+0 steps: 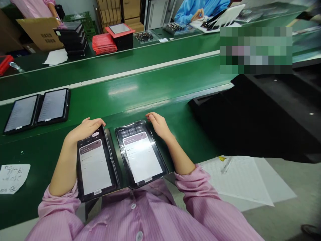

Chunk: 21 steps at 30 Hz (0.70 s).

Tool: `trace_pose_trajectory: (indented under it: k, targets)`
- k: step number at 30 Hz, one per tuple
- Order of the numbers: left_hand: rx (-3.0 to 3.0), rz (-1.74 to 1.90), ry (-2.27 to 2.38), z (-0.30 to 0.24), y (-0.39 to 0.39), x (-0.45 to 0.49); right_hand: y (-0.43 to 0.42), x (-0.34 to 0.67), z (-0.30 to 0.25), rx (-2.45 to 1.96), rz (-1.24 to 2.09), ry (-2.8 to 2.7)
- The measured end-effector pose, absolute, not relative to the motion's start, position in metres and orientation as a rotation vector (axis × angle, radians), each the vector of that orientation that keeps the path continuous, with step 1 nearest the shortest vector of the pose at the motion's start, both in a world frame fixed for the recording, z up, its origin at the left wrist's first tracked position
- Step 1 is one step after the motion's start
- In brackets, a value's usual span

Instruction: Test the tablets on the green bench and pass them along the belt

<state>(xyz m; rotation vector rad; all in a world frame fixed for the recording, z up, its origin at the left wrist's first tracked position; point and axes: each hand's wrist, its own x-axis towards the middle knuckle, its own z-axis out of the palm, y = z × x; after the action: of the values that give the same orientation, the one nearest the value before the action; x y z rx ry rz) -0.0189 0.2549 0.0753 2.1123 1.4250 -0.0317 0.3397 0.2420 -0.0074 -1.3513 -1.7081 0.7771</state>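
Observation:
Two tablets with lit screens lie side by side at the near edge of the green work surface. Over the top of the left tablet (95, 169) rests my left hand (86, 130), fingers stretched toward its upper right corner and covering part of the screen. The right tablet (142, 157) has a glossy film with bright reflections on its screen. My right hand (158, 124) is beside that tablet's upper right corner, fingers loosely bent and holding nothing; whether they touch the edge I cannot tell. Both screens show a similar menu page, with a small label at the bottom.
Two more lit tablets (52, 105) lie at the left on the green conveyor (150, 80). A handwritten note (13, 179) is at left. Black cloth-like covering (250, 120) stands at right above paper sheets (240, 180). Across the belt are red pouches (104, 44), stacked black trays (72, 38) and co-workers.

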Motion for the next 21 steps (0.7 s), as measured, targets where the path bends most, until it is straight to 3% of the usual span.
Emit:
trace_pose_trajectory:
  k: [10,16,21]
  targets:
    - [2.366,-0.147,1.266,0.039,0.242,0.013,0.238,0.328,-0.014,-1.539,0.978,-1.583]
    - [2.636,0.023,1.209,0.025,0.237,0.021,0.240,0.327,-0.010,-1.141,1.320,-1.155]
    - [2.699,0.019,1.188,0.024,0.238,0.023,0.238,0.324,-0.002,-0.957,1.475,-1.124]
